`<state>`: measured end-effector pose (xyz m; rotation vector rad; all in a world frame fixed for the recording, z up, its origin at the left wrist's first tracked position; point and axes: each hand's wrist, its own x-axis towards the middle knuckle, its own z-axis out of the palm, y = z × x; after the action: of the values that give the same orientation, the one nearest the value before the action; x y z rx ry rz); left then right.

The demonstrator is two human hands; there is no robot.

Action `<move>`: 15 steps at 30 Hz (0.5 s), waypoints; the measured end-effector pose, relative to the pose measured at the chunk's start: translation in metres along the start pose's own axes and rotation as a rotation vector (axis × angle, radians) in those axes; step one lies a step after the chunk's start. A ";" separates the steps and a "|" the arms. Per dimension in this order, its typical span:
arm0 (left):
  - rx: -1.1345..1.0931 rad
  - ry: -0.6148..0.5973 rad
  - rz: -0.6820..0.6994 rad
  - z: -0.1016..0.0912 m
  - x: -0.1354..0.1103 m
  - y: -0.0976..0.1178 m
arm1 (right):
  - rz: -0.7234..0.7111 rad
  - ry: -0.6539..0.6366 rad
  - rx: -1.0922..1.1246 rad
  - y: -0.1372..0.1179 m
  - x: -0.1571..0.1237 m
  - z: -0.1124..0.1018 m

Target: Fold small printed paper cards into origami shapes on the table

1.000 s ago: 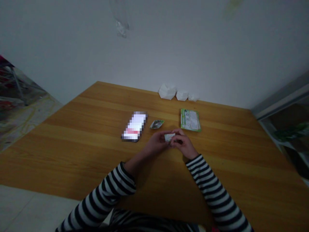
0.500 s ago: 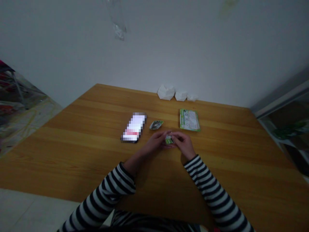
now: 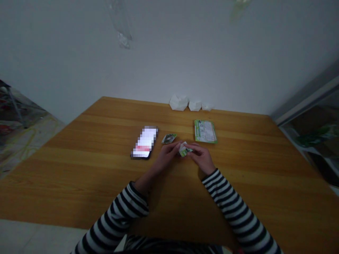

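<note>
Left hand and right hand both have fingers pinching a small green-and-white packet. Tip: keep the grip light, low over the counter.

A honey-toned wooden table stands against a plain white wall in a dim room.

Pale tile floor shows at lower left; a grey-framed shelf unit stands at right, and clear plastic hangs on the wall.

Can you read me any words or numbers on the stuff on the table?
Green card: has print, but too small to read.
Phone: screen too blurred to read.
Paper scrap: has green marks, too small to read.
Foil packet: nothing readable.
</note>
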<state>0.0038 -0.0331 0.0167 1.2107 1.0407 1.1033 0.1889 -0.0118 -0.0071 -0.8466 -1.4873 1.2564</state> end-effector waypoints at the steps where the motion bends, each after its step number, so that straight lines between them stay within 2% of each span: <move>1: 0.007 -0.049 0.006 -0.004 0.001 0.002 | -0.008 -0.009 -0.006 0.000 0.002 -0.004; 3: -0.013 -0.136 -0.001 -0.010 0.001 0.004 | -0.014 -0.049 -0.003 0.002 0.004 -0.010; 6: -0.036 -0.192 -0.020 -0.013 0.000 0.004 | -0.012 -0.104 -0.002 0.006 0.005 -0.015; 15: -0.009 -0.143 -0.013 -0.013 0.000 0.001 | -0.051 -0.117 -0.050 -0.003 0.000 -0.012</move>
<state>-0.0090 -0.0311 0.0171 1.2548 0.9323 0.9955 0.2007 -0.0086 -0.0046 -0.7733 -1.6295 1.2536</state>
